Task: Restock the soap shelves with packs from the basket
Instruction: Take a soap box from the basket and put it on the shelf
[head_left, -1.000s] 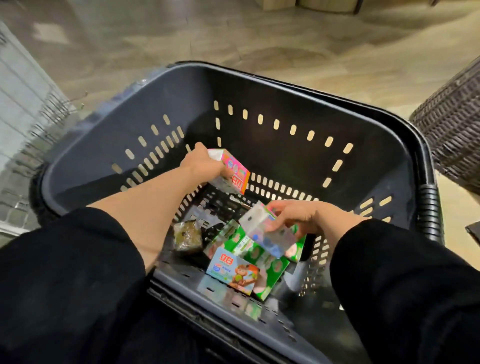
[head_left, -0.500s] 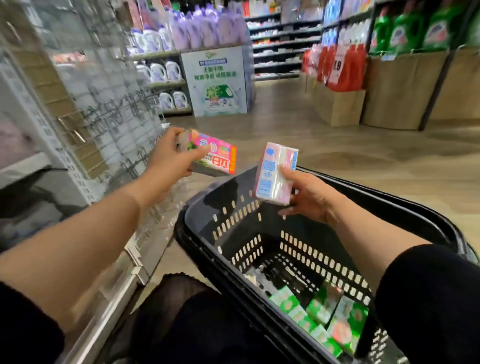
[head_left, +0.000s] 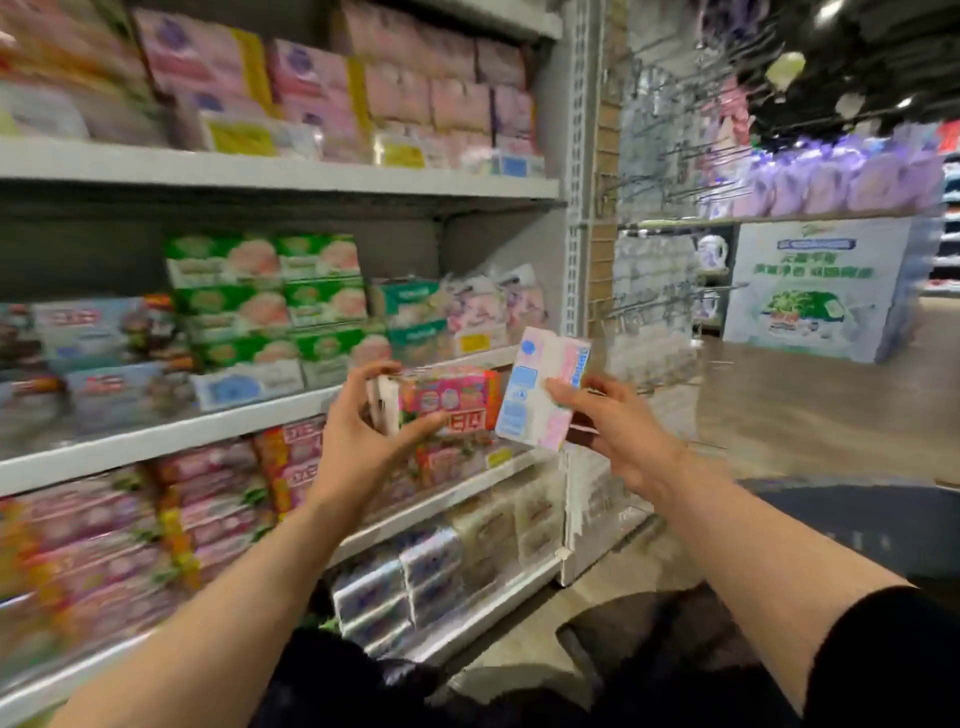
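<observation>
Both packs are out of the basket (head_left: 852, 512) and up at the soap shelves (head_left: 260, 421), but neither is placed yet. The left hand (head_left: 358, 441) grasps a pink pack (head_left: 447, 402) in front of the middle shelf edge; the right hand (head_left: 618, 421) pinches a white-and-pink pack (head_left: 540, 387) just beside it. Blur hides where each belongs, probably among the lower pink rows, and the basket's contents are out of sight
</observation>
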